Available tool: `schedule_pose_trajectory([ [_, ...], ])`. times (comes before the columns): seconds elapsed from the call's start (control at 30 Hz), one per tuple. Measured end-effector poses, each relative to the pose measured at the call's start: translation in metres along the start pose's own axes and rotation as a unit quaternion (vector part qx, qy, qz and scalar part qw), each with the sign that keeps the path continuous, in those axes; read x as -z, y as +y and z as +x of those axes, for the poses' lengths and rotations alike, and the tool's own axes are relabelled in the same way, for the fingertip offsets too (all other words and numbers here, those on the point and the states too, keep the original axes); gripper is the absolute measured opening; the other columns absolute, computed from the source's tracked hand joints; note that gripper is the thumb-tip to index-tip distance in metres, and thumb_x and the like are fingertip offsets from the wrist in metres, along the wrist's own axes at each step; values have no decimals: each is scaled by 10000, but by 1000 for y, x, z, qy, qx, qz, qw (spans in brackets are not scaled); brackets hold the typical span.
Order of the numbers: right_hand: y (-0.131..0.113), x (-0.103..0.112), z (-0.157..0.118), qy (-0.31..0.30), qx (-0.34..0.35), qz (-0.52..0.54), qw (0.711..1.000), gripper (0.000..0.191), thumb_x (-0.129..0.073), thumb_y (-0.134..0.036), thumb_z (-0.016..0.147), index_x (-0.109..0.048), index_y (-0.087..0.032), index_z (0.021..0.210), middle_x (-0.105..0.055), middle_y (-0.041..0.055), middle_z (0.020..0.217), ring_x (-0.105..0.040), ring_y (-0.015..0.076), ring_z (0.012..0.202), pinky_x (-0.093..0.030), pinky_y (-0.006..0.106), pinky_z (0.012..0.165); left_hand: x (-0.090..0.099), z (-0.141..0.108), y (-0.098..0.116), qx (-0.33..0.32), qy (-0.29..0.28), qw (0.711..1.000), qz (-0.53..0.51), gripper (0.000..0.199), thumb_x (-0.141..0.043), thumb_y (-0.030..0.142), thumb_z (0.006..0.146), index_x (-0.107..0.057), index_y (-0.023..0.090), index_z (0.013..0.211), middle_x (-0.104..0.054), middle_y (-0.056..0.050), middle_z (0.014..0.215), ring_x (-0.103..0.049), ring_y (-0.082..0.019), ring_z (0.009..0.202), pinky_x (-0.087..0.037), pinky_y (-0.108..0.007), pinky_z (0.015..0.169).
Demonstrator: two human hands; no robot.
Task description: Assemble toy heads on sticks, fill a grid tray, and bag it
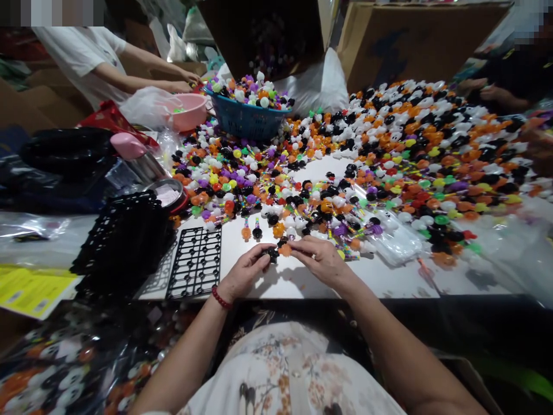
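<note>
Near the table's front edge, my left hand [248, 270] pinches a small black plastic piece [272, 254]. My right hand [322, 259], close beside it, has its fingertips closed on a small orange plastic piece [284, 249]. The two pieces meet or nearly touch; I cannot tell if they are joined. Just beyond them lie an orange pumpkin-like piece [279, 230], an orange-topped stick [246, 230] and a black-topped stick [257, 229]. To the left of my left hand a black plastic grid tray [194, 262] lies flat on the white table [235, 288].
A large heap of colourful small plastic pieces [415, 138] covers the back and right. Behind it stand a blue basket [248, 118], a pink basin [188, 112] and cardboard boxes [410, 43]. Stacked black trays [125, 242] are at left; clear bags [395, 236] at right. Two other people work opposite.
</note>
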State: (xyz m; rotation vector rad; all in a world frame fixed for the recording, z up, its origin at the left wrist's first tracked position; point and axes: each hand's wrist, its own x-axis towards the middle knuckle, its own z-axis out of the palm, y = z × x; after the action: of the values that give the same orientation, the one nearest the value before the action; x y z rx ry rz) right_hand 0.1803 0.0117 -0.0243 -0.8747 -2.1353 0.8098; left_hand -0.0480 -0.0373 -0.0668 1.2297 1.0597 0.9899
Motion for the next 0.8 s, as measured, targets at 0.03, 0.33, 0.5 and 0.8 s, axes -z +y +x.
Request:
schedule_pose_trajectory([
  [0.03,-1,0,-1,-1,-4,2,1000,198,-601,-259,954,-736,-229,1096,-715,50,931,-656,165,816,-502,271,726,-1,0,-1,1,0,1000,-7,406,-573,456,919,-597,210,1241,-570,-21,878,-477,-134,757,-395,-264,724],
  [0.33,-10,2,-4,-29,-34,-23,999,183,-589,-225,947,-746,-194,1035,-717,60,881,-656,172,781,-486,279,704,-14,1,-9,38,3,991,-127,397,-561,503,914,-570,195,1165,-507,1,858,-425,-100,684,-357,-239,656],
  [0.5,-14,2,-4,-45,-87,22,995,161,-610,-234,927,-741,-208,1017,-734,40,923,-669,172,836,-488,277,748,-22,1,-6,42,32,998,-35,387,-476,565,937,-529,203,1059,-478,20,800,-415,-112,680,-365,-244,642],
  [0.8,-15,-30,-21,-19,-130,105,986,154,-594,-247,916,-742,-214,934,-734,31,859,-665,177,788,-496,292,735,-52,-12,-8,50,85,995,26,380,-349,572,975,-470,223,886,-464,15,804,-434,-137,696,-410,-268,645],
])
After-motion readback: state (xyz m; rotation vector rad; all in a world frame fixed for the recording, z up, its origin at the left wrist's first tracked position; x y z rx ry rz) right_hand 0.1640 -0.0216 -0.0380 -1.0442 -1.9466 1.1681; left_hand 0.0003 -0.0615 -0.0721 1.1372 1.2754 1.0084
